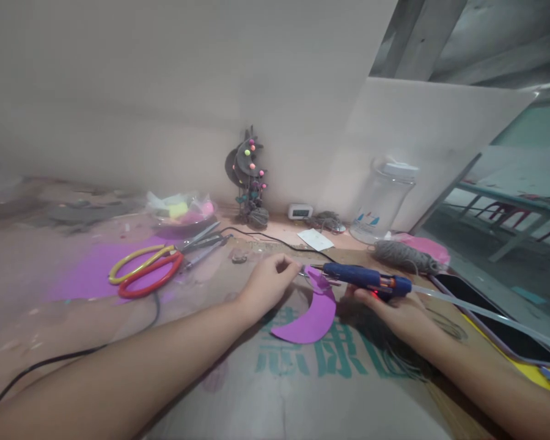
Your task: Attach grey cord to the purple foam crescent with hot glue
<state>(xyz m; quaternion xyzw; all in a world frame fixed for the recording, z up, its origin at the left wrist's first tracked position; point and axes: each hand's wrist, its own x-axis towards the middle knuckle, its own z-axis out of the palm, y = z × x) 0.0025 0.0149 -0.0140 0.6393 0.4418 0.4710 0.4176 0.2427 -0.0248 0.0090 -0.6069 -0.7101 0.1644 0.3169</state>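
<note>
My left hand (272,281) is closed in a pinch at the upper tip of a purple crescent-shaped cutout (318,321). Something thin and shiny shows beside those fingertips, too small to make out. A blue hot glue gun (366,278) is gripped in my right hand (401,315), its nozzle pointing left at the crescent's upper tip. Whether the nozzle touches it I cannot tell. A small red light glows on the gun, and a long clear glue stick (467,305) sticks out of its back. Under the crescent lies a cardboard sheet (238,391) with green printed characters.
Scissors (149,272) with red and yellow handles lie left on purple sheet (80,275). Behind stand a bowl of pompoms (183,211), a decorated grey crescent ornament (250,162), a small digital clock (300,211) and a clear jar (382,201). Grey yarn (406,256) and a phone (495,315) lie right.
</note>
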